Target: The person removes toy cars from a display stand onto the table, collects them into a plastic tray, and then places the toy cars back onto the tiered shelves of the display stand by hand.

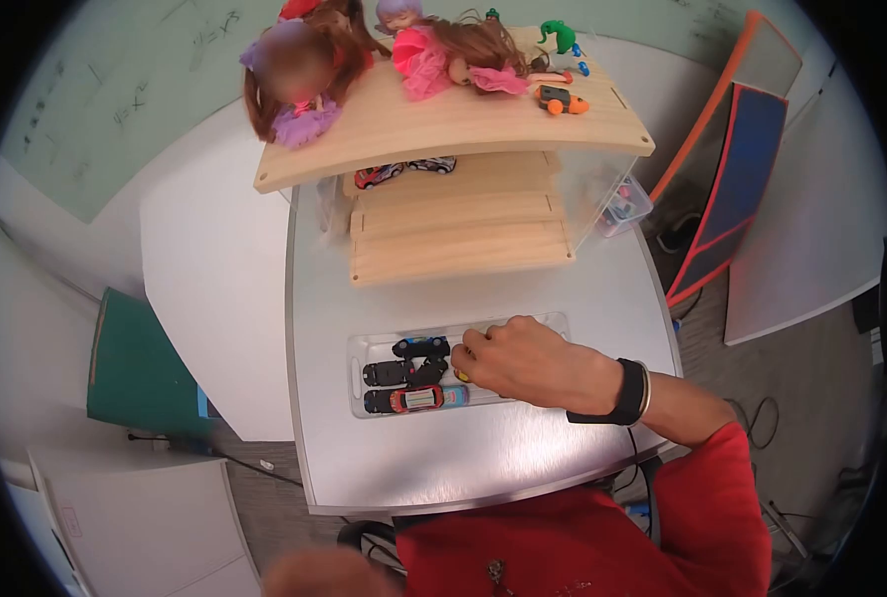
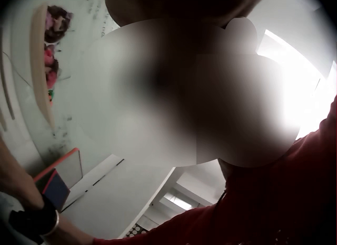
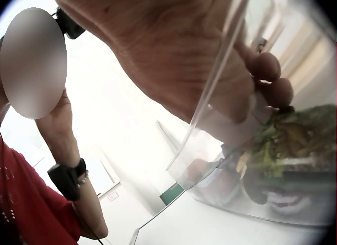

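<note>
1. Several toy cars (image 1: 418, 398) lie close together in the left half of a clear tray (image 1: 356, 373), at the centre of the frame in the head view; some are dark and hard to tell apart.
2. One yellow thing (image 1: 462, 376) shows only as a sliver, mostly covered by the right hand (image 1: 523, 363).
3. That hand reaches into the tray with fingers bent downward; its fingertips are hidden from above, so I cannot tell whether its grip is grasping anything. In the right wrist view, the tray's wall blurs a green-brown patterned thing (image 3: 295, 137) below the fingers.
4. The left hand (image 3: 55, 121) is raised at the left of the right wrist view, partly lost behind a blurred patch; the state of its grip cannot be told.
5. The bench (image 1: 413, 458) carries the tray and, above it in the frame, a wooden shelf (image 1: 443, 254).
6. Two more cars (image 1: 379, 176) sit under the shelf's top board, partly hidden by it; dolls (image 1: 299, 80) lie on top, some cut off by the upper edge.
7. Blur covers much of the left wrist view.
</note>
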The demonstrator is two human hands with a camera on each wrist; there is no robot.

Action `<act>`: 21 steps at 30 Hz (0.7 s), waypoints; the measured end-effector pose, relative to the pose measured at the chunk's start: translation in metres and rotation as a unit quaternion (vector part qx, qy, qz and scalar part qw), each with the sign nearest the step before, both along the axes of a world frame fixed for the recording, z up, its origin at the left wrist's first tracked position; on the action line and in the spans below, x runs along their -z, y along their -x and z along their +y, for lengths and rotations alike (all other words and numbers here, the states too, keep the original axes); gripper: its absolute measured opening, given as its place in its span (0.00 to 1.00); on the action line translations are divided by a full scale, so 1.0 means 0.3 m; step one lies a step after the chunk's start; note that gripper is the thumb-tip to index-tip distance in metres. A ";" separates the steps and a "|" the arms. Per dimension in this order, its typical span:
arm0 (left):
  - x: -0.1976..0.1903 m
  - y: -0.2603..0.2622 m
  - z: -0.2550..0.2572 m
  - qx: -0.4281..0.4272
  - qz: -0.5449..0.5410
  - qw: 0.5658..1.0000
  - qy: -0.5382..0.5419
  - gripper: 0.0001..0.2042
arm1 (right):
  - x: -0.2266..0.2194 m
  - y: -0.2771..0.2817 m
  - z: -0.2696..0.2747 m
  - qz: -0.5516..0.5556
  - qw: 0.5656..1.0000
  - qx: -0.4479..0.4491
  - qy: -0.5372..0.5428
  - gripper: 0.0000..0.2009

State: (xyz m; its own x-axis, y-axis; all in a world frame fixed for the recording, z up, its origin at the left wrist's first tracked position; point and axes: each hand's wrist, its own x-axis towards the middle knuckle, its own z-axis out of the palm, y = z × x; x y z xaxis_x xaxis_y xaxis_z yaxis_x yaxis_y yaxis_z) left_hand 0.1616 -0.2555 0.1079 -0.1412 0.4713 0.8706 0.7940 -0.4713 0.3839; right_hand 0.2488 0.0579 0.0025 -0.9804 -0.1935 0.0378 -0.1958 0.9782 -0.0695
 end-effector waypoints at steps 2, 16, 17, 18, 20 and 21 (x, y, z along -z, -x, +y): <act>-0.015 0.088 0.152 -0.062 0.046 0.978 0.193 0.08 | 0.001 -0.010 0.011 0.015 1.000 -0.013 0.006 0.16; 0.263 0.321 0.326 -0.002 0.034 0.837 0.546 0.17 | -0.048 -0.122 0.060 0.140 0.934 0.108 0.309 0.20; 0.265 0.328 0.333 0.017 0.040 0.833 0.552 0.17 | -0.044 -0.122 0.064 0.143 0.928 0.107 0.326 0.20; 0.260 0.332 0.341 0.015 0.038 0.832 0.553 0.17 | -0.045 -0.121 0.065 0.141 0.929 0.105 0.326 0.20; 0.246 0.337 0.356 0.047 0.050 0.807 0.587 0.17 | -0.051 -0.124 0.063 0.132 0.927 0.108 0.335 0.20; 0.248 0.340 0.363 0.046 0.048 0.806 0.588 0.17 | -0.045 -0.123 0.064 0.131 0.927 0.107 0.336 0.20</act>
State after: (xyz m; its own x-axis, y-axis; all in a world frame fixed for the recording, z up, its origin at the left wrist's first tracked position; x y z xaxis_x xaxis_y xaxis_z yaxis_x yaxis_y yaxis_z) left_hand 0.0596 -0.1465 0.0335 -0.0169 0.9835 -0.1802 0.8293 0.1145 0.5470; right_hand 0.2858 0.0770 0.0161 -0.9334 0.1580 0.3221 -0.0988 0.7498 -0.6543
